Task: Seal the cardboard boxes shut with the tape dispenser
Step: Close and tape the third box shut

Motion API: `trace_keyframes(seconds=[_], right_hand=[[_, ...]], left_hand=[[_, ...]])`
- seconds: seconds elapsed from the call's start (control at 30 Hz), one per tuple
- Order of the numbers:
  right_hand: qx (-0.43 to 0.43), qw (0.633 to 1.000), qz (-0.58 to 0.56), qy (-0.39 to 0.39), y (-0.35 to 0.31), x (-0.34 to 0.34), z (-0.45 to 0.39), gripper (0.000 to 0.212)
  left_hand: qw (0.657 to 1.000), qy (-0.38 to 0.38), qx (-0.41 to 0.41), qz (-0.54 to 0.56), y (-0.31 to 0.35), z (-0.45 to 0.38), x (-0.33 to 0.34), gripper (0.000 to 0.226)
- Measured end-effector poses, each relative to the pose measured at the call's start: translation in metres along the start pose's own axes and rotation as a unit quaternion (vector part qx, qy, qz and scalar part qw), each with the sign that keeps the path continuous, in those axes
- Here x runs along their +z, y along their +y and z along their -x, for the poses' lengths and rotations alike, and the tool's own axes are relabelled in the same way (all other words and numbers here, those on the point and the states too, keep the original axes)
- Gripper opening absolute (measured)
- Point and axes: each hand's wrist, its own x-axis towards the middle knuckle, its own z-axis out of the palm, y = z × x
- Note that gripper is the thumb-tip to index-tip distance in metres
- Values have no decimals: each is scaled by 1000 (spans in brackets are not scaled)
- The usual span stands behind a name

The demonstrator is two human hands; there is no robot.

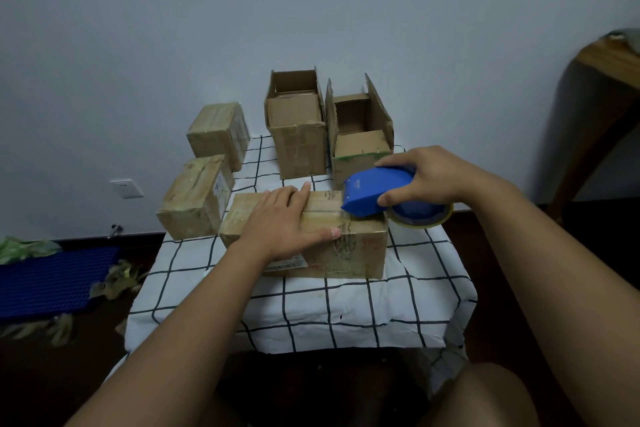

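Two hands at the worktop's (398,302) middle: left hand (280,222) presses flat on the box (346,250); right hand (426,177) grips the tape dispenser (374,194) at its right end.

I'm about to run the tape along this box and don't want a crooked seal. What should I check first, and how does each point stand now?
1. Flaps closed flat on the front box: ok.
2. Left hand pressing the top down: ok, fingers lie flat across it.
3. Right hand gripping the tape dispenser: ok.
4. Dispenser set at the box's right end over the seam: ok.
5. Tape stuck to the cardboard: cannot tell.
6. Left hand out of the tape's path: not ok, it lies across the seam.
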Motion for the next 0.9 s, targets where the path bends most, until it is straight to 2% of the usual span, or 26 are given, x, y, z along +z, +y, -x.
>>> trace_keyframes(seconds=[0.2, 0.37, 0.5, 0.63, 0.8, 0.9], right_hand=[[12, 999, -42, 11, 7, 0, 4, 72], [6, 999, -42, 23, 4, 2, 5, 72], [7, 999, -40, 19, 2, 1, 6, 73], [7, 997, -71, 24, 3, -2, 9, 69], [3, 996, -77, 48, -12, -8, 10, 70], [-9, 995, -77, 55, -28, 0, 12, 69]], left_hand=[[1000, -14, 23, 2, 18, -7, -9, 119], [998, -23, 56, 9, 47, -18, -9, 134], [998, 9, 53, 15, 51, -20, -1, 126], [996, 39, 80, 12, 46, -18, -7, 107], [985, 57, 163, 7, 23, -14, -30, 109], [985, 32, 167, 16, 10, -9, -38, 108]])
